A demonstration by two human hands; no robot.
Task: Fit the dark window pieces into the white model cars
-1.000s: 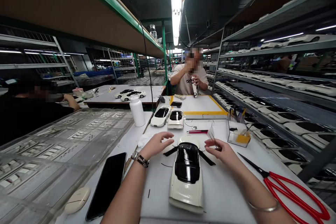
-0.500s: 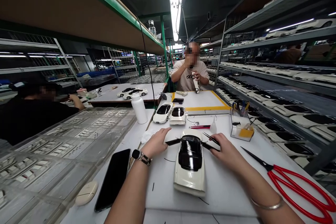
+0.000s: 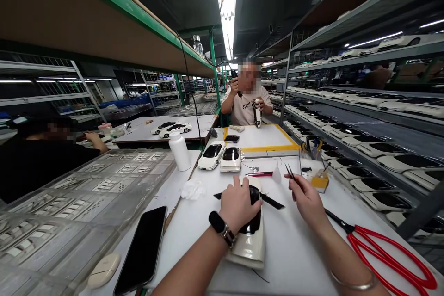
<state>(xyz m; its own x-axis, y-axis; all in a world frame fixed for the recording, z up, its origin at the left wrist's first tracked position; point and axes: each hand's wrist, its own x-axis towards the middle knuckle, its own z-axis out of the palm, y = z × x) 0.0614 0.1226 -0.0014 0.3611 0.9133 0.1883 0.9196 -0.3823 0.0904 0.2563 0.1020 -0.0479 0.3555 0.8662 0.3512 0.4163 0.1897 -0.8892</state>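
Gripping the white model car (image 3: pixel 248 247), left hand (image 3: pixel 239 206) moved onto its roof, right hand (image 3: pixel 307 201) pinching lifted tweezers (image 3: pixel 289 172).

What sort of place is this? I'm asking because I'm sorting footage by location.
Probably a factory workshop for scale model cars: steel shelves carry rows of white car bodies, and at a white workbench a right hand holds tweezers near a model car.

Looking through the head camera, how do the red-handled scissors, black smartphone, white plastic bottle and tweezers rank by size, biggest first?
1. Red-handled scissors and black smartphone: these look similar and both sit near the camera, so I won't rank them.
2. White plastic bottle.
3. Tweezers.
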